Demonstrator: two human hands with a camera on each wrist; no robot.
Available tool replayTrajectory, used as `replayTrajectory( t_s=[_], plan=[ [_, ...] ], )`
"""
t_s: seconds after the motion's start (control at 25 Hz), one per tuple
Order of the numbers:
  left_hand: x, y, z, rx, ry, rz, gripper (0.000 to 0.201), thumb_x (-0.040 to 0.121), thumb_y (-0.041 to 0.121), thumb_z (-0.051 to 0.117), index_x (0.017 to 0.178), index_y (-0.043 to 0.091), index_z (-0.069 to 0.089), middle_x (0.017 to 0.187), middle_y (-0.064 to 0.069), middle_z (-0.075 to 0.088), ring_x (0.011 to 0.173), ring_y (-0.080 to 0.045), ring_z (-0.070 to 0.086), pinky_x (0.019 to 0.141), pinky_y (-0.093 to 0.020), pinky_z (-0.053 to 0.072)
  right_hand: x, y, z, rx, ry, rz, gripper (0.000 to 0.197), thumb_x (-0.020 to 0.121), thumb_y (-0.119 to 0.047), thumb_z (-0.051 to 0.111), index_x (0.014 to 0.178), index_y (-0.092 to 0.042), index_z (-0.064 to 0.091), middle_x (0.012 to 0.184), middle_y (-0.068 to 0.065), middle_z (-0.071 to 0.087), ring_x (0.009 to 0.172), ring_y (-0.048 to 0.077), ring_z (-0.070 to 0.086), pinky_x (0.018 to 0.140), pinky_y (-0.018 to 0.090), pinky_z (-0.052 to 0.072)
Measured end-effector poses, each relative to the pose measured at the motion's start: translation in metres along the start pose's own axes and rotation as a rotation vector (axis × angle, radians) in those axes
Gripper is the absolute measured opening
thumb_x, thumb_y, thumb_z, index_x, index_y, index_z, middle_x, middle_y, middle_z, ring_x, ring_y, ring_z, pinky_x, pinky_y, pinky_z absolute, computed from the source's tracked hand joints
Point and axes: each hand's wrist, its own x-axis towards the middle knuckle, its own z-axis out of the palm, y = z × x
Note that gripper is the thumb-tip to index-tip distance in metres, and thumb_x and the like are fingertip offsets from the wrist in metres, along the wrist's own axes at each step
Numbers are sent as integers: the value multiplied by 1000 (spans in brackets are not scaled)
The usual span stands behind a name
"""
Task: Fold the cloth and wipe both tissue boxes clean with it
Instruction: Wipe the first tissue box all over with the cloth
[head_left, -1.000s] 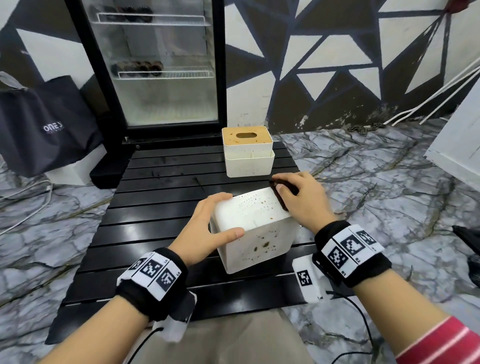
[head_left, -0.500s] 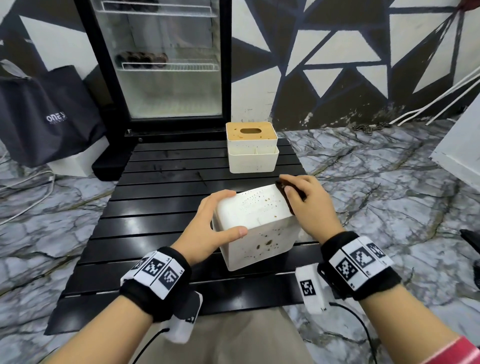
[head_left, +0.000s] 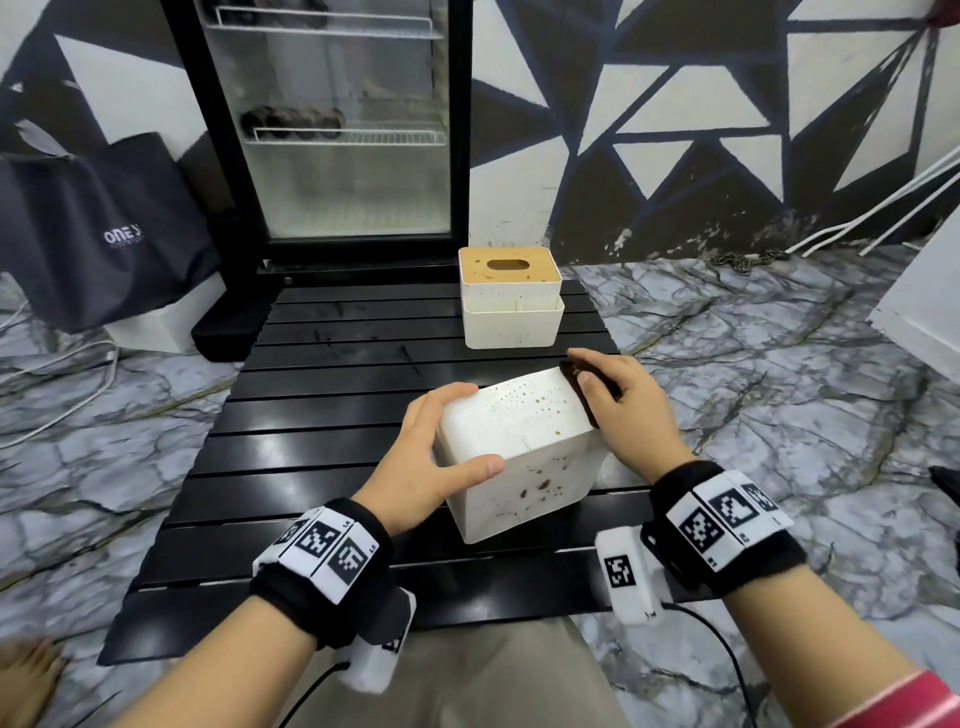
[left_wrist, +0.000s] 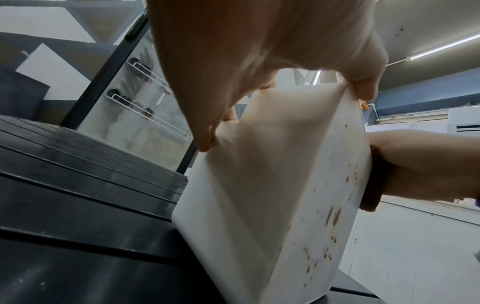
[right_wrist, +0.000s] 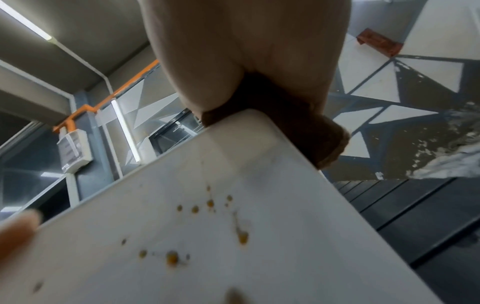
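Note:
A white tissue box (head_left: 519, 431) with brown stains stands tilted on the black slatted table (head_left: 322, 415). My left hand (head_left: 431, 457) grips its left side, with the thumb on the front face. My right hand (head_left: 623, 410) presses a folded dark brown cloth (head_left: 576, 387) against the box's upper right edge. The left wrist view shows the stained box (left_wrist: 272, 195) held from above and the cloth (left_wrist: 374, 181) on its right side. In the right wrist view the cloth (right_wrist: 298, 127) sits on the box's corner (right_wrist: 207, 236). A second tissue box (head_left: 511, 301) with a wooden lid stands at the table's far edge.
A glass-door fridge (head_left: 337, 130) stands right behind the table. A dark bag (head_left: 104, 228) leans at the left, with white cables (head_left: 62, 374) on the marble floor. A white panel (head_left: 924, 306) lies at the right.
Both hands stay on the near box in much the same grip. The view has drifted slightly, so everything sits a little further right in the frame.

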Motion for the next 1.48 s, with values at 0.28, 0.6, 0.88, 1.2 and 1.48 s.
replayTrajectory(
  t_s=[0.28,0.6,0.88,1.2,1.48],
  plan=[
    [-1,-1,1,20,15,3,66,54,60,67,110,66,34,131,16,33,120,1,38,91,-10,33,-23,6,5,-75,64,-106,33,92,-16,47,122,-26,57,119,-4,48,108,8,43,92,9,31],
    [-5,1,7,-18,50,7,69,52,60,67,113,61,35,130,19,31,117,13,33,87,-4,35,-5,-4,9,-399,25,-138,33,93,-20,45,124,-24,55,124,4,51,111,30,43,92,37,41],
    [-7,-1,7,-9,51,13,68,54,60,67,115,62,35,132,19,31,116,15,32,91,-12,36,-29,-4,9,-561,45,-458,38,89,-30,37,116,-19,61,117,6,59,107,32,49,90,36,42],
    [-8,3,13,-11,93,1,66,55,58,70,111,64,34,125,29,28,111,24,30,85,-4,31,-14,-25,28,-620,69,-318,32,91,-23,42,117,-20,61,118,5,58,108,32,47,86,43,48],
    [-8,5,13,-4,86,-8,68,52,63,66,112,63,33,125,30,28,113,20,31,85,-7,34,-15,-13,13,-545,-29,-367,34,92,-30,39,119,-23,59,121,2,56,112,29,45,91,41,44]
  ],
)
